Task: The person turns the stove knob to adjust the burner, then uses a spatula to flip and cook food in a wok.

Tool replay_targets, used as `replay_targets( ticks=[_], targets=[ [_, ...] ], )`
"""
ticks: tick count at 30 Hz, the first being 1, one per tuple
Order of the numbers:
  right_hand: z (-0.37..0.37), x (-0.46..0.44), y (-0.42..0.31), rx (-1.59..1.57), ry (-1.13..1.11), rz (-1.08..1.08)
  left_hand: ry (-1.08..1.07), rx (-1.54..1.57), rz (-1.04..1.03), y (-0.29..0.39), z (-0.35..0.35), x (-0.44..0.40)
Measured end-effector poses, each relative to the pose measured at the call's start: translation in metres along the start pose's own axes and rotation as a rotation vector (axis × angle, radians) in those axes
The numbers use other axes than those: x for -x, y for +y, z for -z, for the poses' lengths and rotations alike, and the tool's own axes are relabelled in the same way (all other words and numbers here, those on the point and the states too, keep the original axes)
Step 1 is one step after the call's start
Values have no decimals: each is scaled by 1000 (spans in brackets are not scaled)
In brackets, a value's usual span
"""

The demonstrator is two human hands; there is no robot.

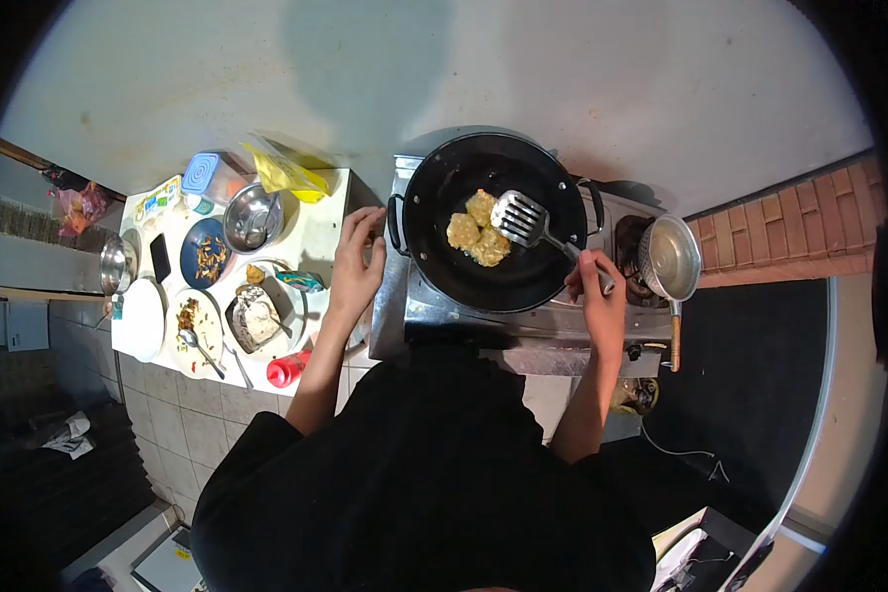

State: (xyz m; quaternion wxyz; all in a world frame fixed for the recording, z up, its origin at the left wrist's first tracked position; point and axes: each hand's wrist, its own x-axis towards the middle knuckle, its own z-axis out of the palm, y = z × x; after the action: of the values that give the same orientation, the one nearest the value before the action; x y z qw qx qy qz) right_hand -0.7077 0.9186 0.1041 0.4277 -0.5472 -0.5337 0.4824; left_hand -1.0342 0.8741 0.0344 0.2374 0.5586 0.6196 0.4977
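My right hand [600, 296] is closed around the handle of a metal slotted spatula [520, 217]. The spatula's slotted head is over the black wok [553, 266], at the right side of several yellowish fritters [479, 232] clustered in its middle. Just left of the wok's left loop handle [395, 225] is my left hand [358, 261], with its fingers apart and nothing in them. Whether its fingertips touch that handle, I cannot tell. The wok sits on a metal gas stove [444, 316].
Right of the wok, a ladle-like strainer [671, 259] with a wooden handle rests over another burner. On the white table [316, 212] at left are a metal bowl [253, 219], a blue plate [205, 255], a food plate [194, 333], a red bottle [287, 369] and a phone [160, 258].
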Motion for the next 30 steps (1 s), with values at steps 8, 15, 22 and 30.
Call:
replay_targets(
  ticks=[8,15,22,30],
  targets=[
    [-4,-1,1,-29,41,-15,-68,-149,-26,3,-4,5],
    [-5,7,7,-57,86,-26,-75,-190,-80,7,-6,5],
    [0,14,6,-17,126,-54,-98,-166,-103,9,-11,9],
    [1,18,11,-70,124,-43,-115,-196,-116,13,-12,12]
  ],
)
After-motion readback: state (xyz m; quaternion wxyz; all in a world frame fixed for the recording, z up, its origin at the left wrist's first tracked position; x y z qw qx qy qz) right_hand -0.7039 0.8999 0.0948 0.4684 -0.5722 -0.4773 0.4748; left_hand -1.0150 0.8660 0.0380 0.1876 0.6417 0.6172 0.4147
